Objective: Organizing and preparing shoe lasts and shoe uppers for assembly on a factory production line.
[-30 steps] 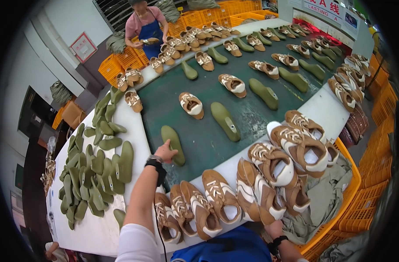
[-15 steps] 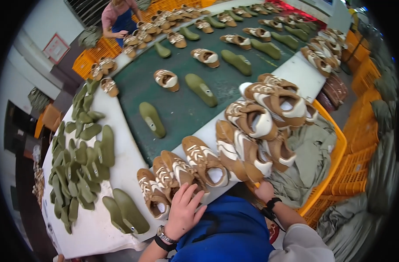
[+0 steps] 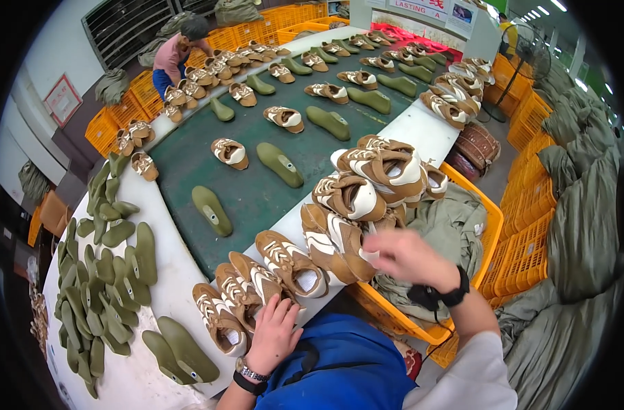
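Observation:
My left hand (image 3: 276,331) rests with its fingers stretched out on the heel of a brown-and-white sneaker (image 3: 261,275), one of a row standing along the near edge of the table. Another sneaker (image 3: 291,261) stands just right of it. My right hand (image 3: 409,258) is raised beside a pile of sneakers (image 3: 384,167) at the right end of the row, close to the heel of a lower sneaker (image 3: 331,240). Motion smears its fingers, and whether they touch that shoe cannot be made out. A pair of green shoe lasts (image 3: 182,352) lies left of my left hand.
A heap of green lasts (image 3: 107,287) covers the white left tabletop (image 3: 165,287). Sneakers and lasts stand in rows on the green belt (image 3: 250,198). An orange crate (image 3: 491,236) with grey-green cloth (image 3: 455,222) is at my right. A co-worker (image 3: 175,58) bends at the far left.
My right hand has let go of the orange crate's rim and risen to the piled sneakers. My left hand stays at the same sneaker. The view has shifted, showing more on the right.

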The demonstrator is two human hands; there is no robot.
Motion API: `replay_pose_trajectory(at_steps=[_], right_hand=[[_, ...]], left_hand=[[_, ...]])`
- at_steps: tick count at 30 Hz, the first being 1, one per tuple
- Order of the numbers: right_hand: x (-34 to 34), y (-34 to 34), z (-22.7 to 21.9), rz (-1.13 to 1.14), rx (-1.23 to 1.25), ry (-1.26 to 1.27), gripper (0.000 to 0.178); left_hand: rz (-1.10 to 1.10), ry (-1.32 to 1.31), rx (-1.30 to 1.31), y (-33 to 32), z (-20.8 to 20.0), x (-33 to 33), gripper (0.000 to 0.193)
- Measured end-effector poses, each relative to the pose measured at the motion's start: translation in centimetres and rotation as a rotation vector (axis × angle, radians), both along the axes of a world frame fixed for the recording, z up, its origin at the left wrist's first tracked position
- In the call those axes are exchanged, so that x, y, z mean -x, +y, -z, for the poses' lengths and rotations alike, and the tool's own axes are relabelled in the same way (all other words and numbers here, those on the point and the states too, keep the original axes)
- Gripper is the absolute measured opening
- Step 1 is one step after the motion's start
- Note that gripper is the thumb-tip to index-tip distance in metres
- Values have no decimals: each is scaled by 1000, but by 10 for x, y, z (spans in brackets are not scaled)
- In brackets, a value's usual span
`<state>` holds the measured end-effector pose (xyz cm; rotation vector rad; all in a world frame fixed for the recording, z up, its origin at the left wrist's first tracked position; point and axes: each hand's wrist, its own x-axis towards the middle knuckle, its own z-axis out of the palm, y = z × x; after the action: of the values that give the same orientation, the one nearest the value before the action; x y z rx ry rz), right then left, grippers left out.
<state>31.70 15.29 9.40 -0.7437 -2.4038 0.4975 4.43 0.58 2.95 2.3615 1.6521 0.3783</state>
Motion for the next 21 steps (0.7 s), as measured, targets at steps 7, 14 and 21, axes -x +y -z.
replay_pose_trajectory(at_steps=[7,14,21], right_hand=[[18,65,16,214,-454,-606,11],[63,-8,-38,213,-279,-249,28],[154,-116,13,-237,-247,-65,21]], left_hand=[[-23,-110,-59,-13,-6,7,47],[-313,-420,-353,-26,-25,27,56],[-572,-1204,-143,-18,-35,31,88]])
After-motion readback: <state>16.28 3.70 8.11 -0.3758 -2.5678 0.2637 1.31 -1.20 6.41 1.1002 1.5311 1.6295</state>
